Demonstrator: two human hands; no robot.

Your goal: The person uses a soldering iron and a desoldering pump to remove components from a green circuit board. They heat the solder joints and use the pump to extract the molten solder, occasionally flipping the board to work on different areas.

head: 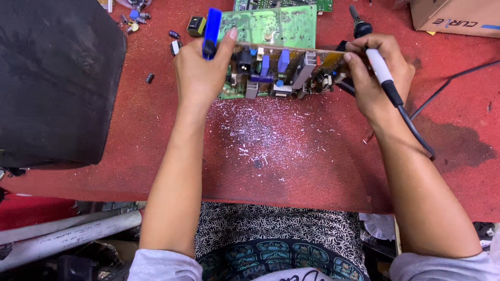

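On the red bench [291, 156], the left hand [200, 73] has its fingers wrapped around a blue tool [211, 31] while steadying the green circuit board [281, 67] at twelve o'clock, and the right hand [377, 78], at two o'clock, grips a soldering iron [383, 73] against the board's right end.

One package only: brown cardboard box [457, 16], top right corner of my red worktop [291, 156], cut off by frame edge. Blue printed lettering and blue stripe on side facing me. No screens, no signs visible.
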